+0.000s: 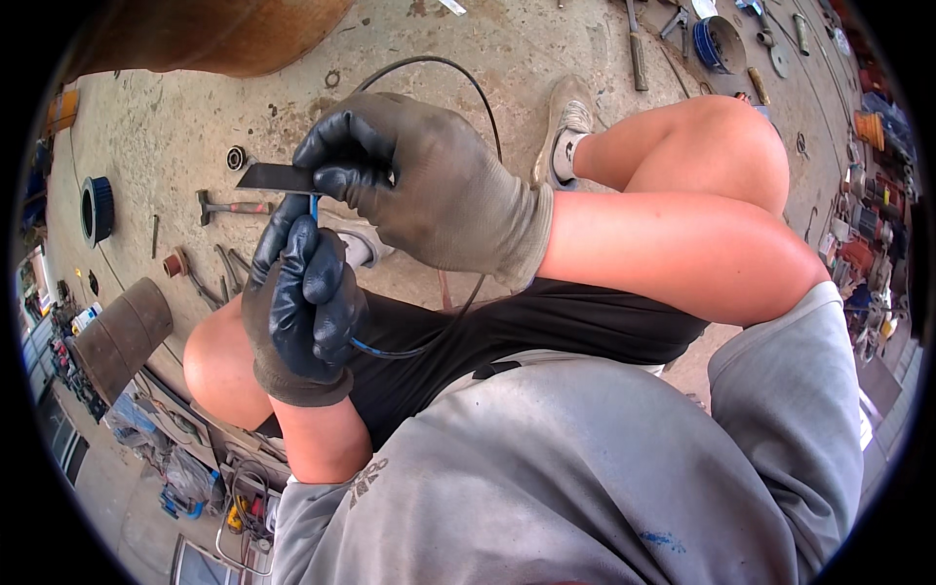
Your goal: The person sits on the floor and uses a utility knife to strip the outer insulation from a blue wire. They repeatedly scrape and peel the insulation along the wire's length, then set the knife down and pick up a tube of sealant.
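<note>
My right hand (pixel 429 185), in a grey work glove with black-coated fingers, pinches a dark flat blade (pixel 271 177) with a slanted tip between thumb and forefinger. Just below it, my left hand (pixel 304 302), gloved alike, is closed round a thin cable. A short blue stretch of this cable (pixel 314 206) sticks up from the left fingers and meets the blade's lower edge near the right thumb. Black cable (pixel 485 102) arcs behind the right hand. It comes round to the left palm, where blue shows again. The fingers hide part of its run.
A hammer (pixel 234 208), a bearing (pixel 236 158) and a blue ring-shaped part (pixel 97 210) lie on the concrete floor to the left. A large rusty cylinder (pixel 210 34) stands at the far left. Another rusty cylinder (pixel 122 327) lies by my left knee. Tools and a blue spool (pixel 719 45) lie far right.
</note>
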Demonstrator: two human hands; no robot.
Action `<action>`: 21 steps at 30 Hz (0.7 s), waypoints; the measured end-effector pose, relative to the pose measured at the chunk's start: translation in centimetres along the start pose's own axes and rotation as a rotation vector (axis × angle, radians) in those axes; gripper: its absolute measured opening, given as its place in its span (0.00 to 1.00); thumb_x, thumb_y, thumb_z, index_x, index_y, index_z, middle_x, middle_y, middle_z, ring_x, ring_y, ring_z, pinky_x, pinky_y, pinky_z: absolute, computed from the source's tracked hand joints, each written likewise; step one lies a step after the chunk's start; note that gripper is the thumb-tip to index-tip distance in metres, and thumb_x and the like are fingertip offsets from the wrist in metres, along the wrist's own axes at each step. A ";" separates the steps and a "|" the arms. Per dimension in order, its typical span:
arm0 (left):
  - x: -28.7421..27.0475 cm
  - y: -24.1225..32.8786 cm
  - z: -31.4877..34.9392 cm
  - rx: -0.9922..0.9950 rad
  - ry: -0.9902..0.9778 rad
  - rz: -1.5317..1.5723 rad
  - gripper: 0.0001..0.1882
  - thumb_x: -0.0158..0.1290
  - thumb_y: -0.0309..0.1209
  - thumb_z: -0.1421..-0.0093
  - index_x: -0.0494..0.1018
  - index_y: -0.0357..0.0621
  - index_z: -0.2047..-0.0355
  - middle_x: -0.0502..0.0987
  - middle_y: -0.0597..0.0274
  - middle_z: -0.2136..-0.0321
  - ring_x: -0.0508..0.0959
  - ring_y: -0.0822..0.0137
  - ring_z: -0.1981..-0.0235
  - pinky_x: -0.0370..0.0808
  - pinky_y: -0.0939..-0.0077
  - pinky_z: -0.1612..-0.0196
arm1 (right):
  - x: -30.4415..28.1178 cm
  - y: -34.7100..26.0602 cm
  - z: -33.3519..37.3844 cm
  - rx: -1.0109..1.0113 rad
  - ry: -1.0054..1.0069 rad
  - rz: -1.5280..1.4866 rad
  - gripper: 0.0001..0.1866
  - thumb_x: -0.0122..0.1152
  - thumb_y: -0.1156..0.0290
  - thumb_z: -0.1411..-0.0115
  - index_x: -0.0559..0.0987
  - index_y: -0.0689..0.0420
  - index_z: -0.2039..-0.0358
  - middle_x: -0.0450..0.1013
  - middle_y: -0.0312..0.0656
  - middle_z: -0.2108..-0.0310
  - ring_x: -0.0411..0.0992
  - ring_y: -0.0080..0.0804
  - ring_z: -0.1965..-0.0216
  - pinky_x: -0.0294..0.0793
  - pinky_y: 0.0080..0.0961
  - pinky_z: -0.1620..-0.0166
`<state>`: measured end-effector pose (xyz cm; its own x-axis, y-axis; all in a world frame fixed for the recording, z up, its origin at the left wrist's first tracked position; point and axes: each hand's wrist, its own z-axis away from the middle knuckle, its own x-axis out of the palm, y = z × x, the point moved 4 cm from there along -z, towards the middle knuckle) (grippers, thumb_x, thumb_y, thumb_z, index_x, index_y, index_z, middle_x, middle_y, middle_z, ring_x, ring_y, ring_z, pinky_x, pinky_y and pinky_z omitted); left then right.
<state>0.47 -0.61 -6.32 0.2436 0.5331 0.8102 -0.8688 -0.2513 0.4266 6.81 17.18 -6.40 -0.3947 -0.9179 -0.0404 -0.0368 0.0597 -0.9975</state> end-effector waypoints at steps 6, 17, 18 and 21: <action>-0.2 0.0 0.1 0.018 0.189 -0.016 0.17 0.44 0.29 0.22 0.69 0.37 0.36 0.68 0.65 0.77 0.61 0.75 0.92 0.58 0.80 0.91 | -0.2 -0.3 -0.2 -0.040 -0.033 0.087 0.12 0.71 0.73 0.33 0.83 0.59 0.51 0.81 0.42 0.60 0.80 0.27 0.60 0.80 0.27 0.54; 0.3 0.8 0.3 0.014 0.099 0.127 0.27 0.44 0.29 0.22 0.58 0.36 0.25 0.68 0.66 0.74 0.63 0.78 0.87 0.62 0.84 0.88 | -2.0 -1.1 -0.6 0.350 -0.149 0.017 0.16 0.72 0.72 0.34 0.83 0.60 0.47 0.80 0.35 0.62 0.76 0.17 0.60 0.78 0.20 0.57; 0.5 0.8 0.4 0.010 0.114 0.133 0.27 0.44 0.29 0.21 0.58 0.35 0.26 0.68 0.66 0.74 0.63 0.78 0.87 0.62 0.84 0.89 | -2.2 -1.5 -0.8 0.400 -0.178 0.072 0.16 0.71 0.72 0.33 0.83 0.60 0.47 0.79 0.34 0.63 0.75 0.17 0.61 0.77 0.20 0.58; 1.2 0.8 0.1 -0.007 0.121 0.120 0.25 0.42 0.29 0.21 0.59 0.35 0.27 0.68 0.66 0.74 0.63 0.79 0.87 0.61 0.84 0.89 | -1.7 0.2 -0.6 0.298 -0.061 -0.065 0.13 0.70 0.70 0.38 0.85 0.60 0.54 0.83 0.46 0.65 0.80 0.35 0.64 0.80 0.34 0.56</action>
<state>0.06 -0.24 -4.97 0.0847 0.5936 0.8003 -0.8915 -0.3135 0.3269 6.93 19.00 -6.53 -0.3440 -0.9385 0.0301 0.2138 -0.1095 -0.9707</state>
